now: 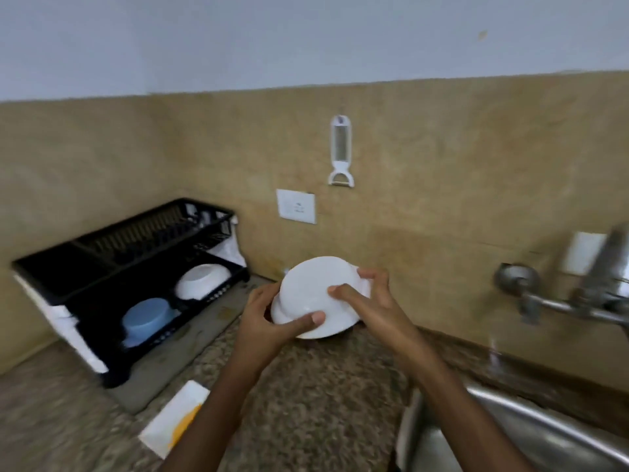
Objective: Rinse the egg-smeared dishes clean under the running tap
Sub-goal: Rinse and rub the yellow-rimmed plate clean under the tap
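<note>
**Fig. 1. White bowl held in both hands beside the running tap**

On my feed, both hands grasp one white bowl (315, 296), lifted clear of the speckled counter (323, 403) and tilted with its outer side toward the camera. The left hand (269, 318) grips the lower left rim, its thumb (315, 317) pressed on the near face. The right hand (372, 301) curls over the upper right rim, with the thumb lying on the bowl. The bowl sits left of the steel sink (510, 437), well apart from the thin stream of water (493, 356) falling from the tap (606, 277).

On the counter near the left forearm I see a white rectangular plate (163, 427) with a yellow smear. At the left, a black dish rack (44, 270) holds a second white bowl (202, 281) and a blue bowl (146, 318). A white peeler (341, 151) hangs on the wall.
</note>
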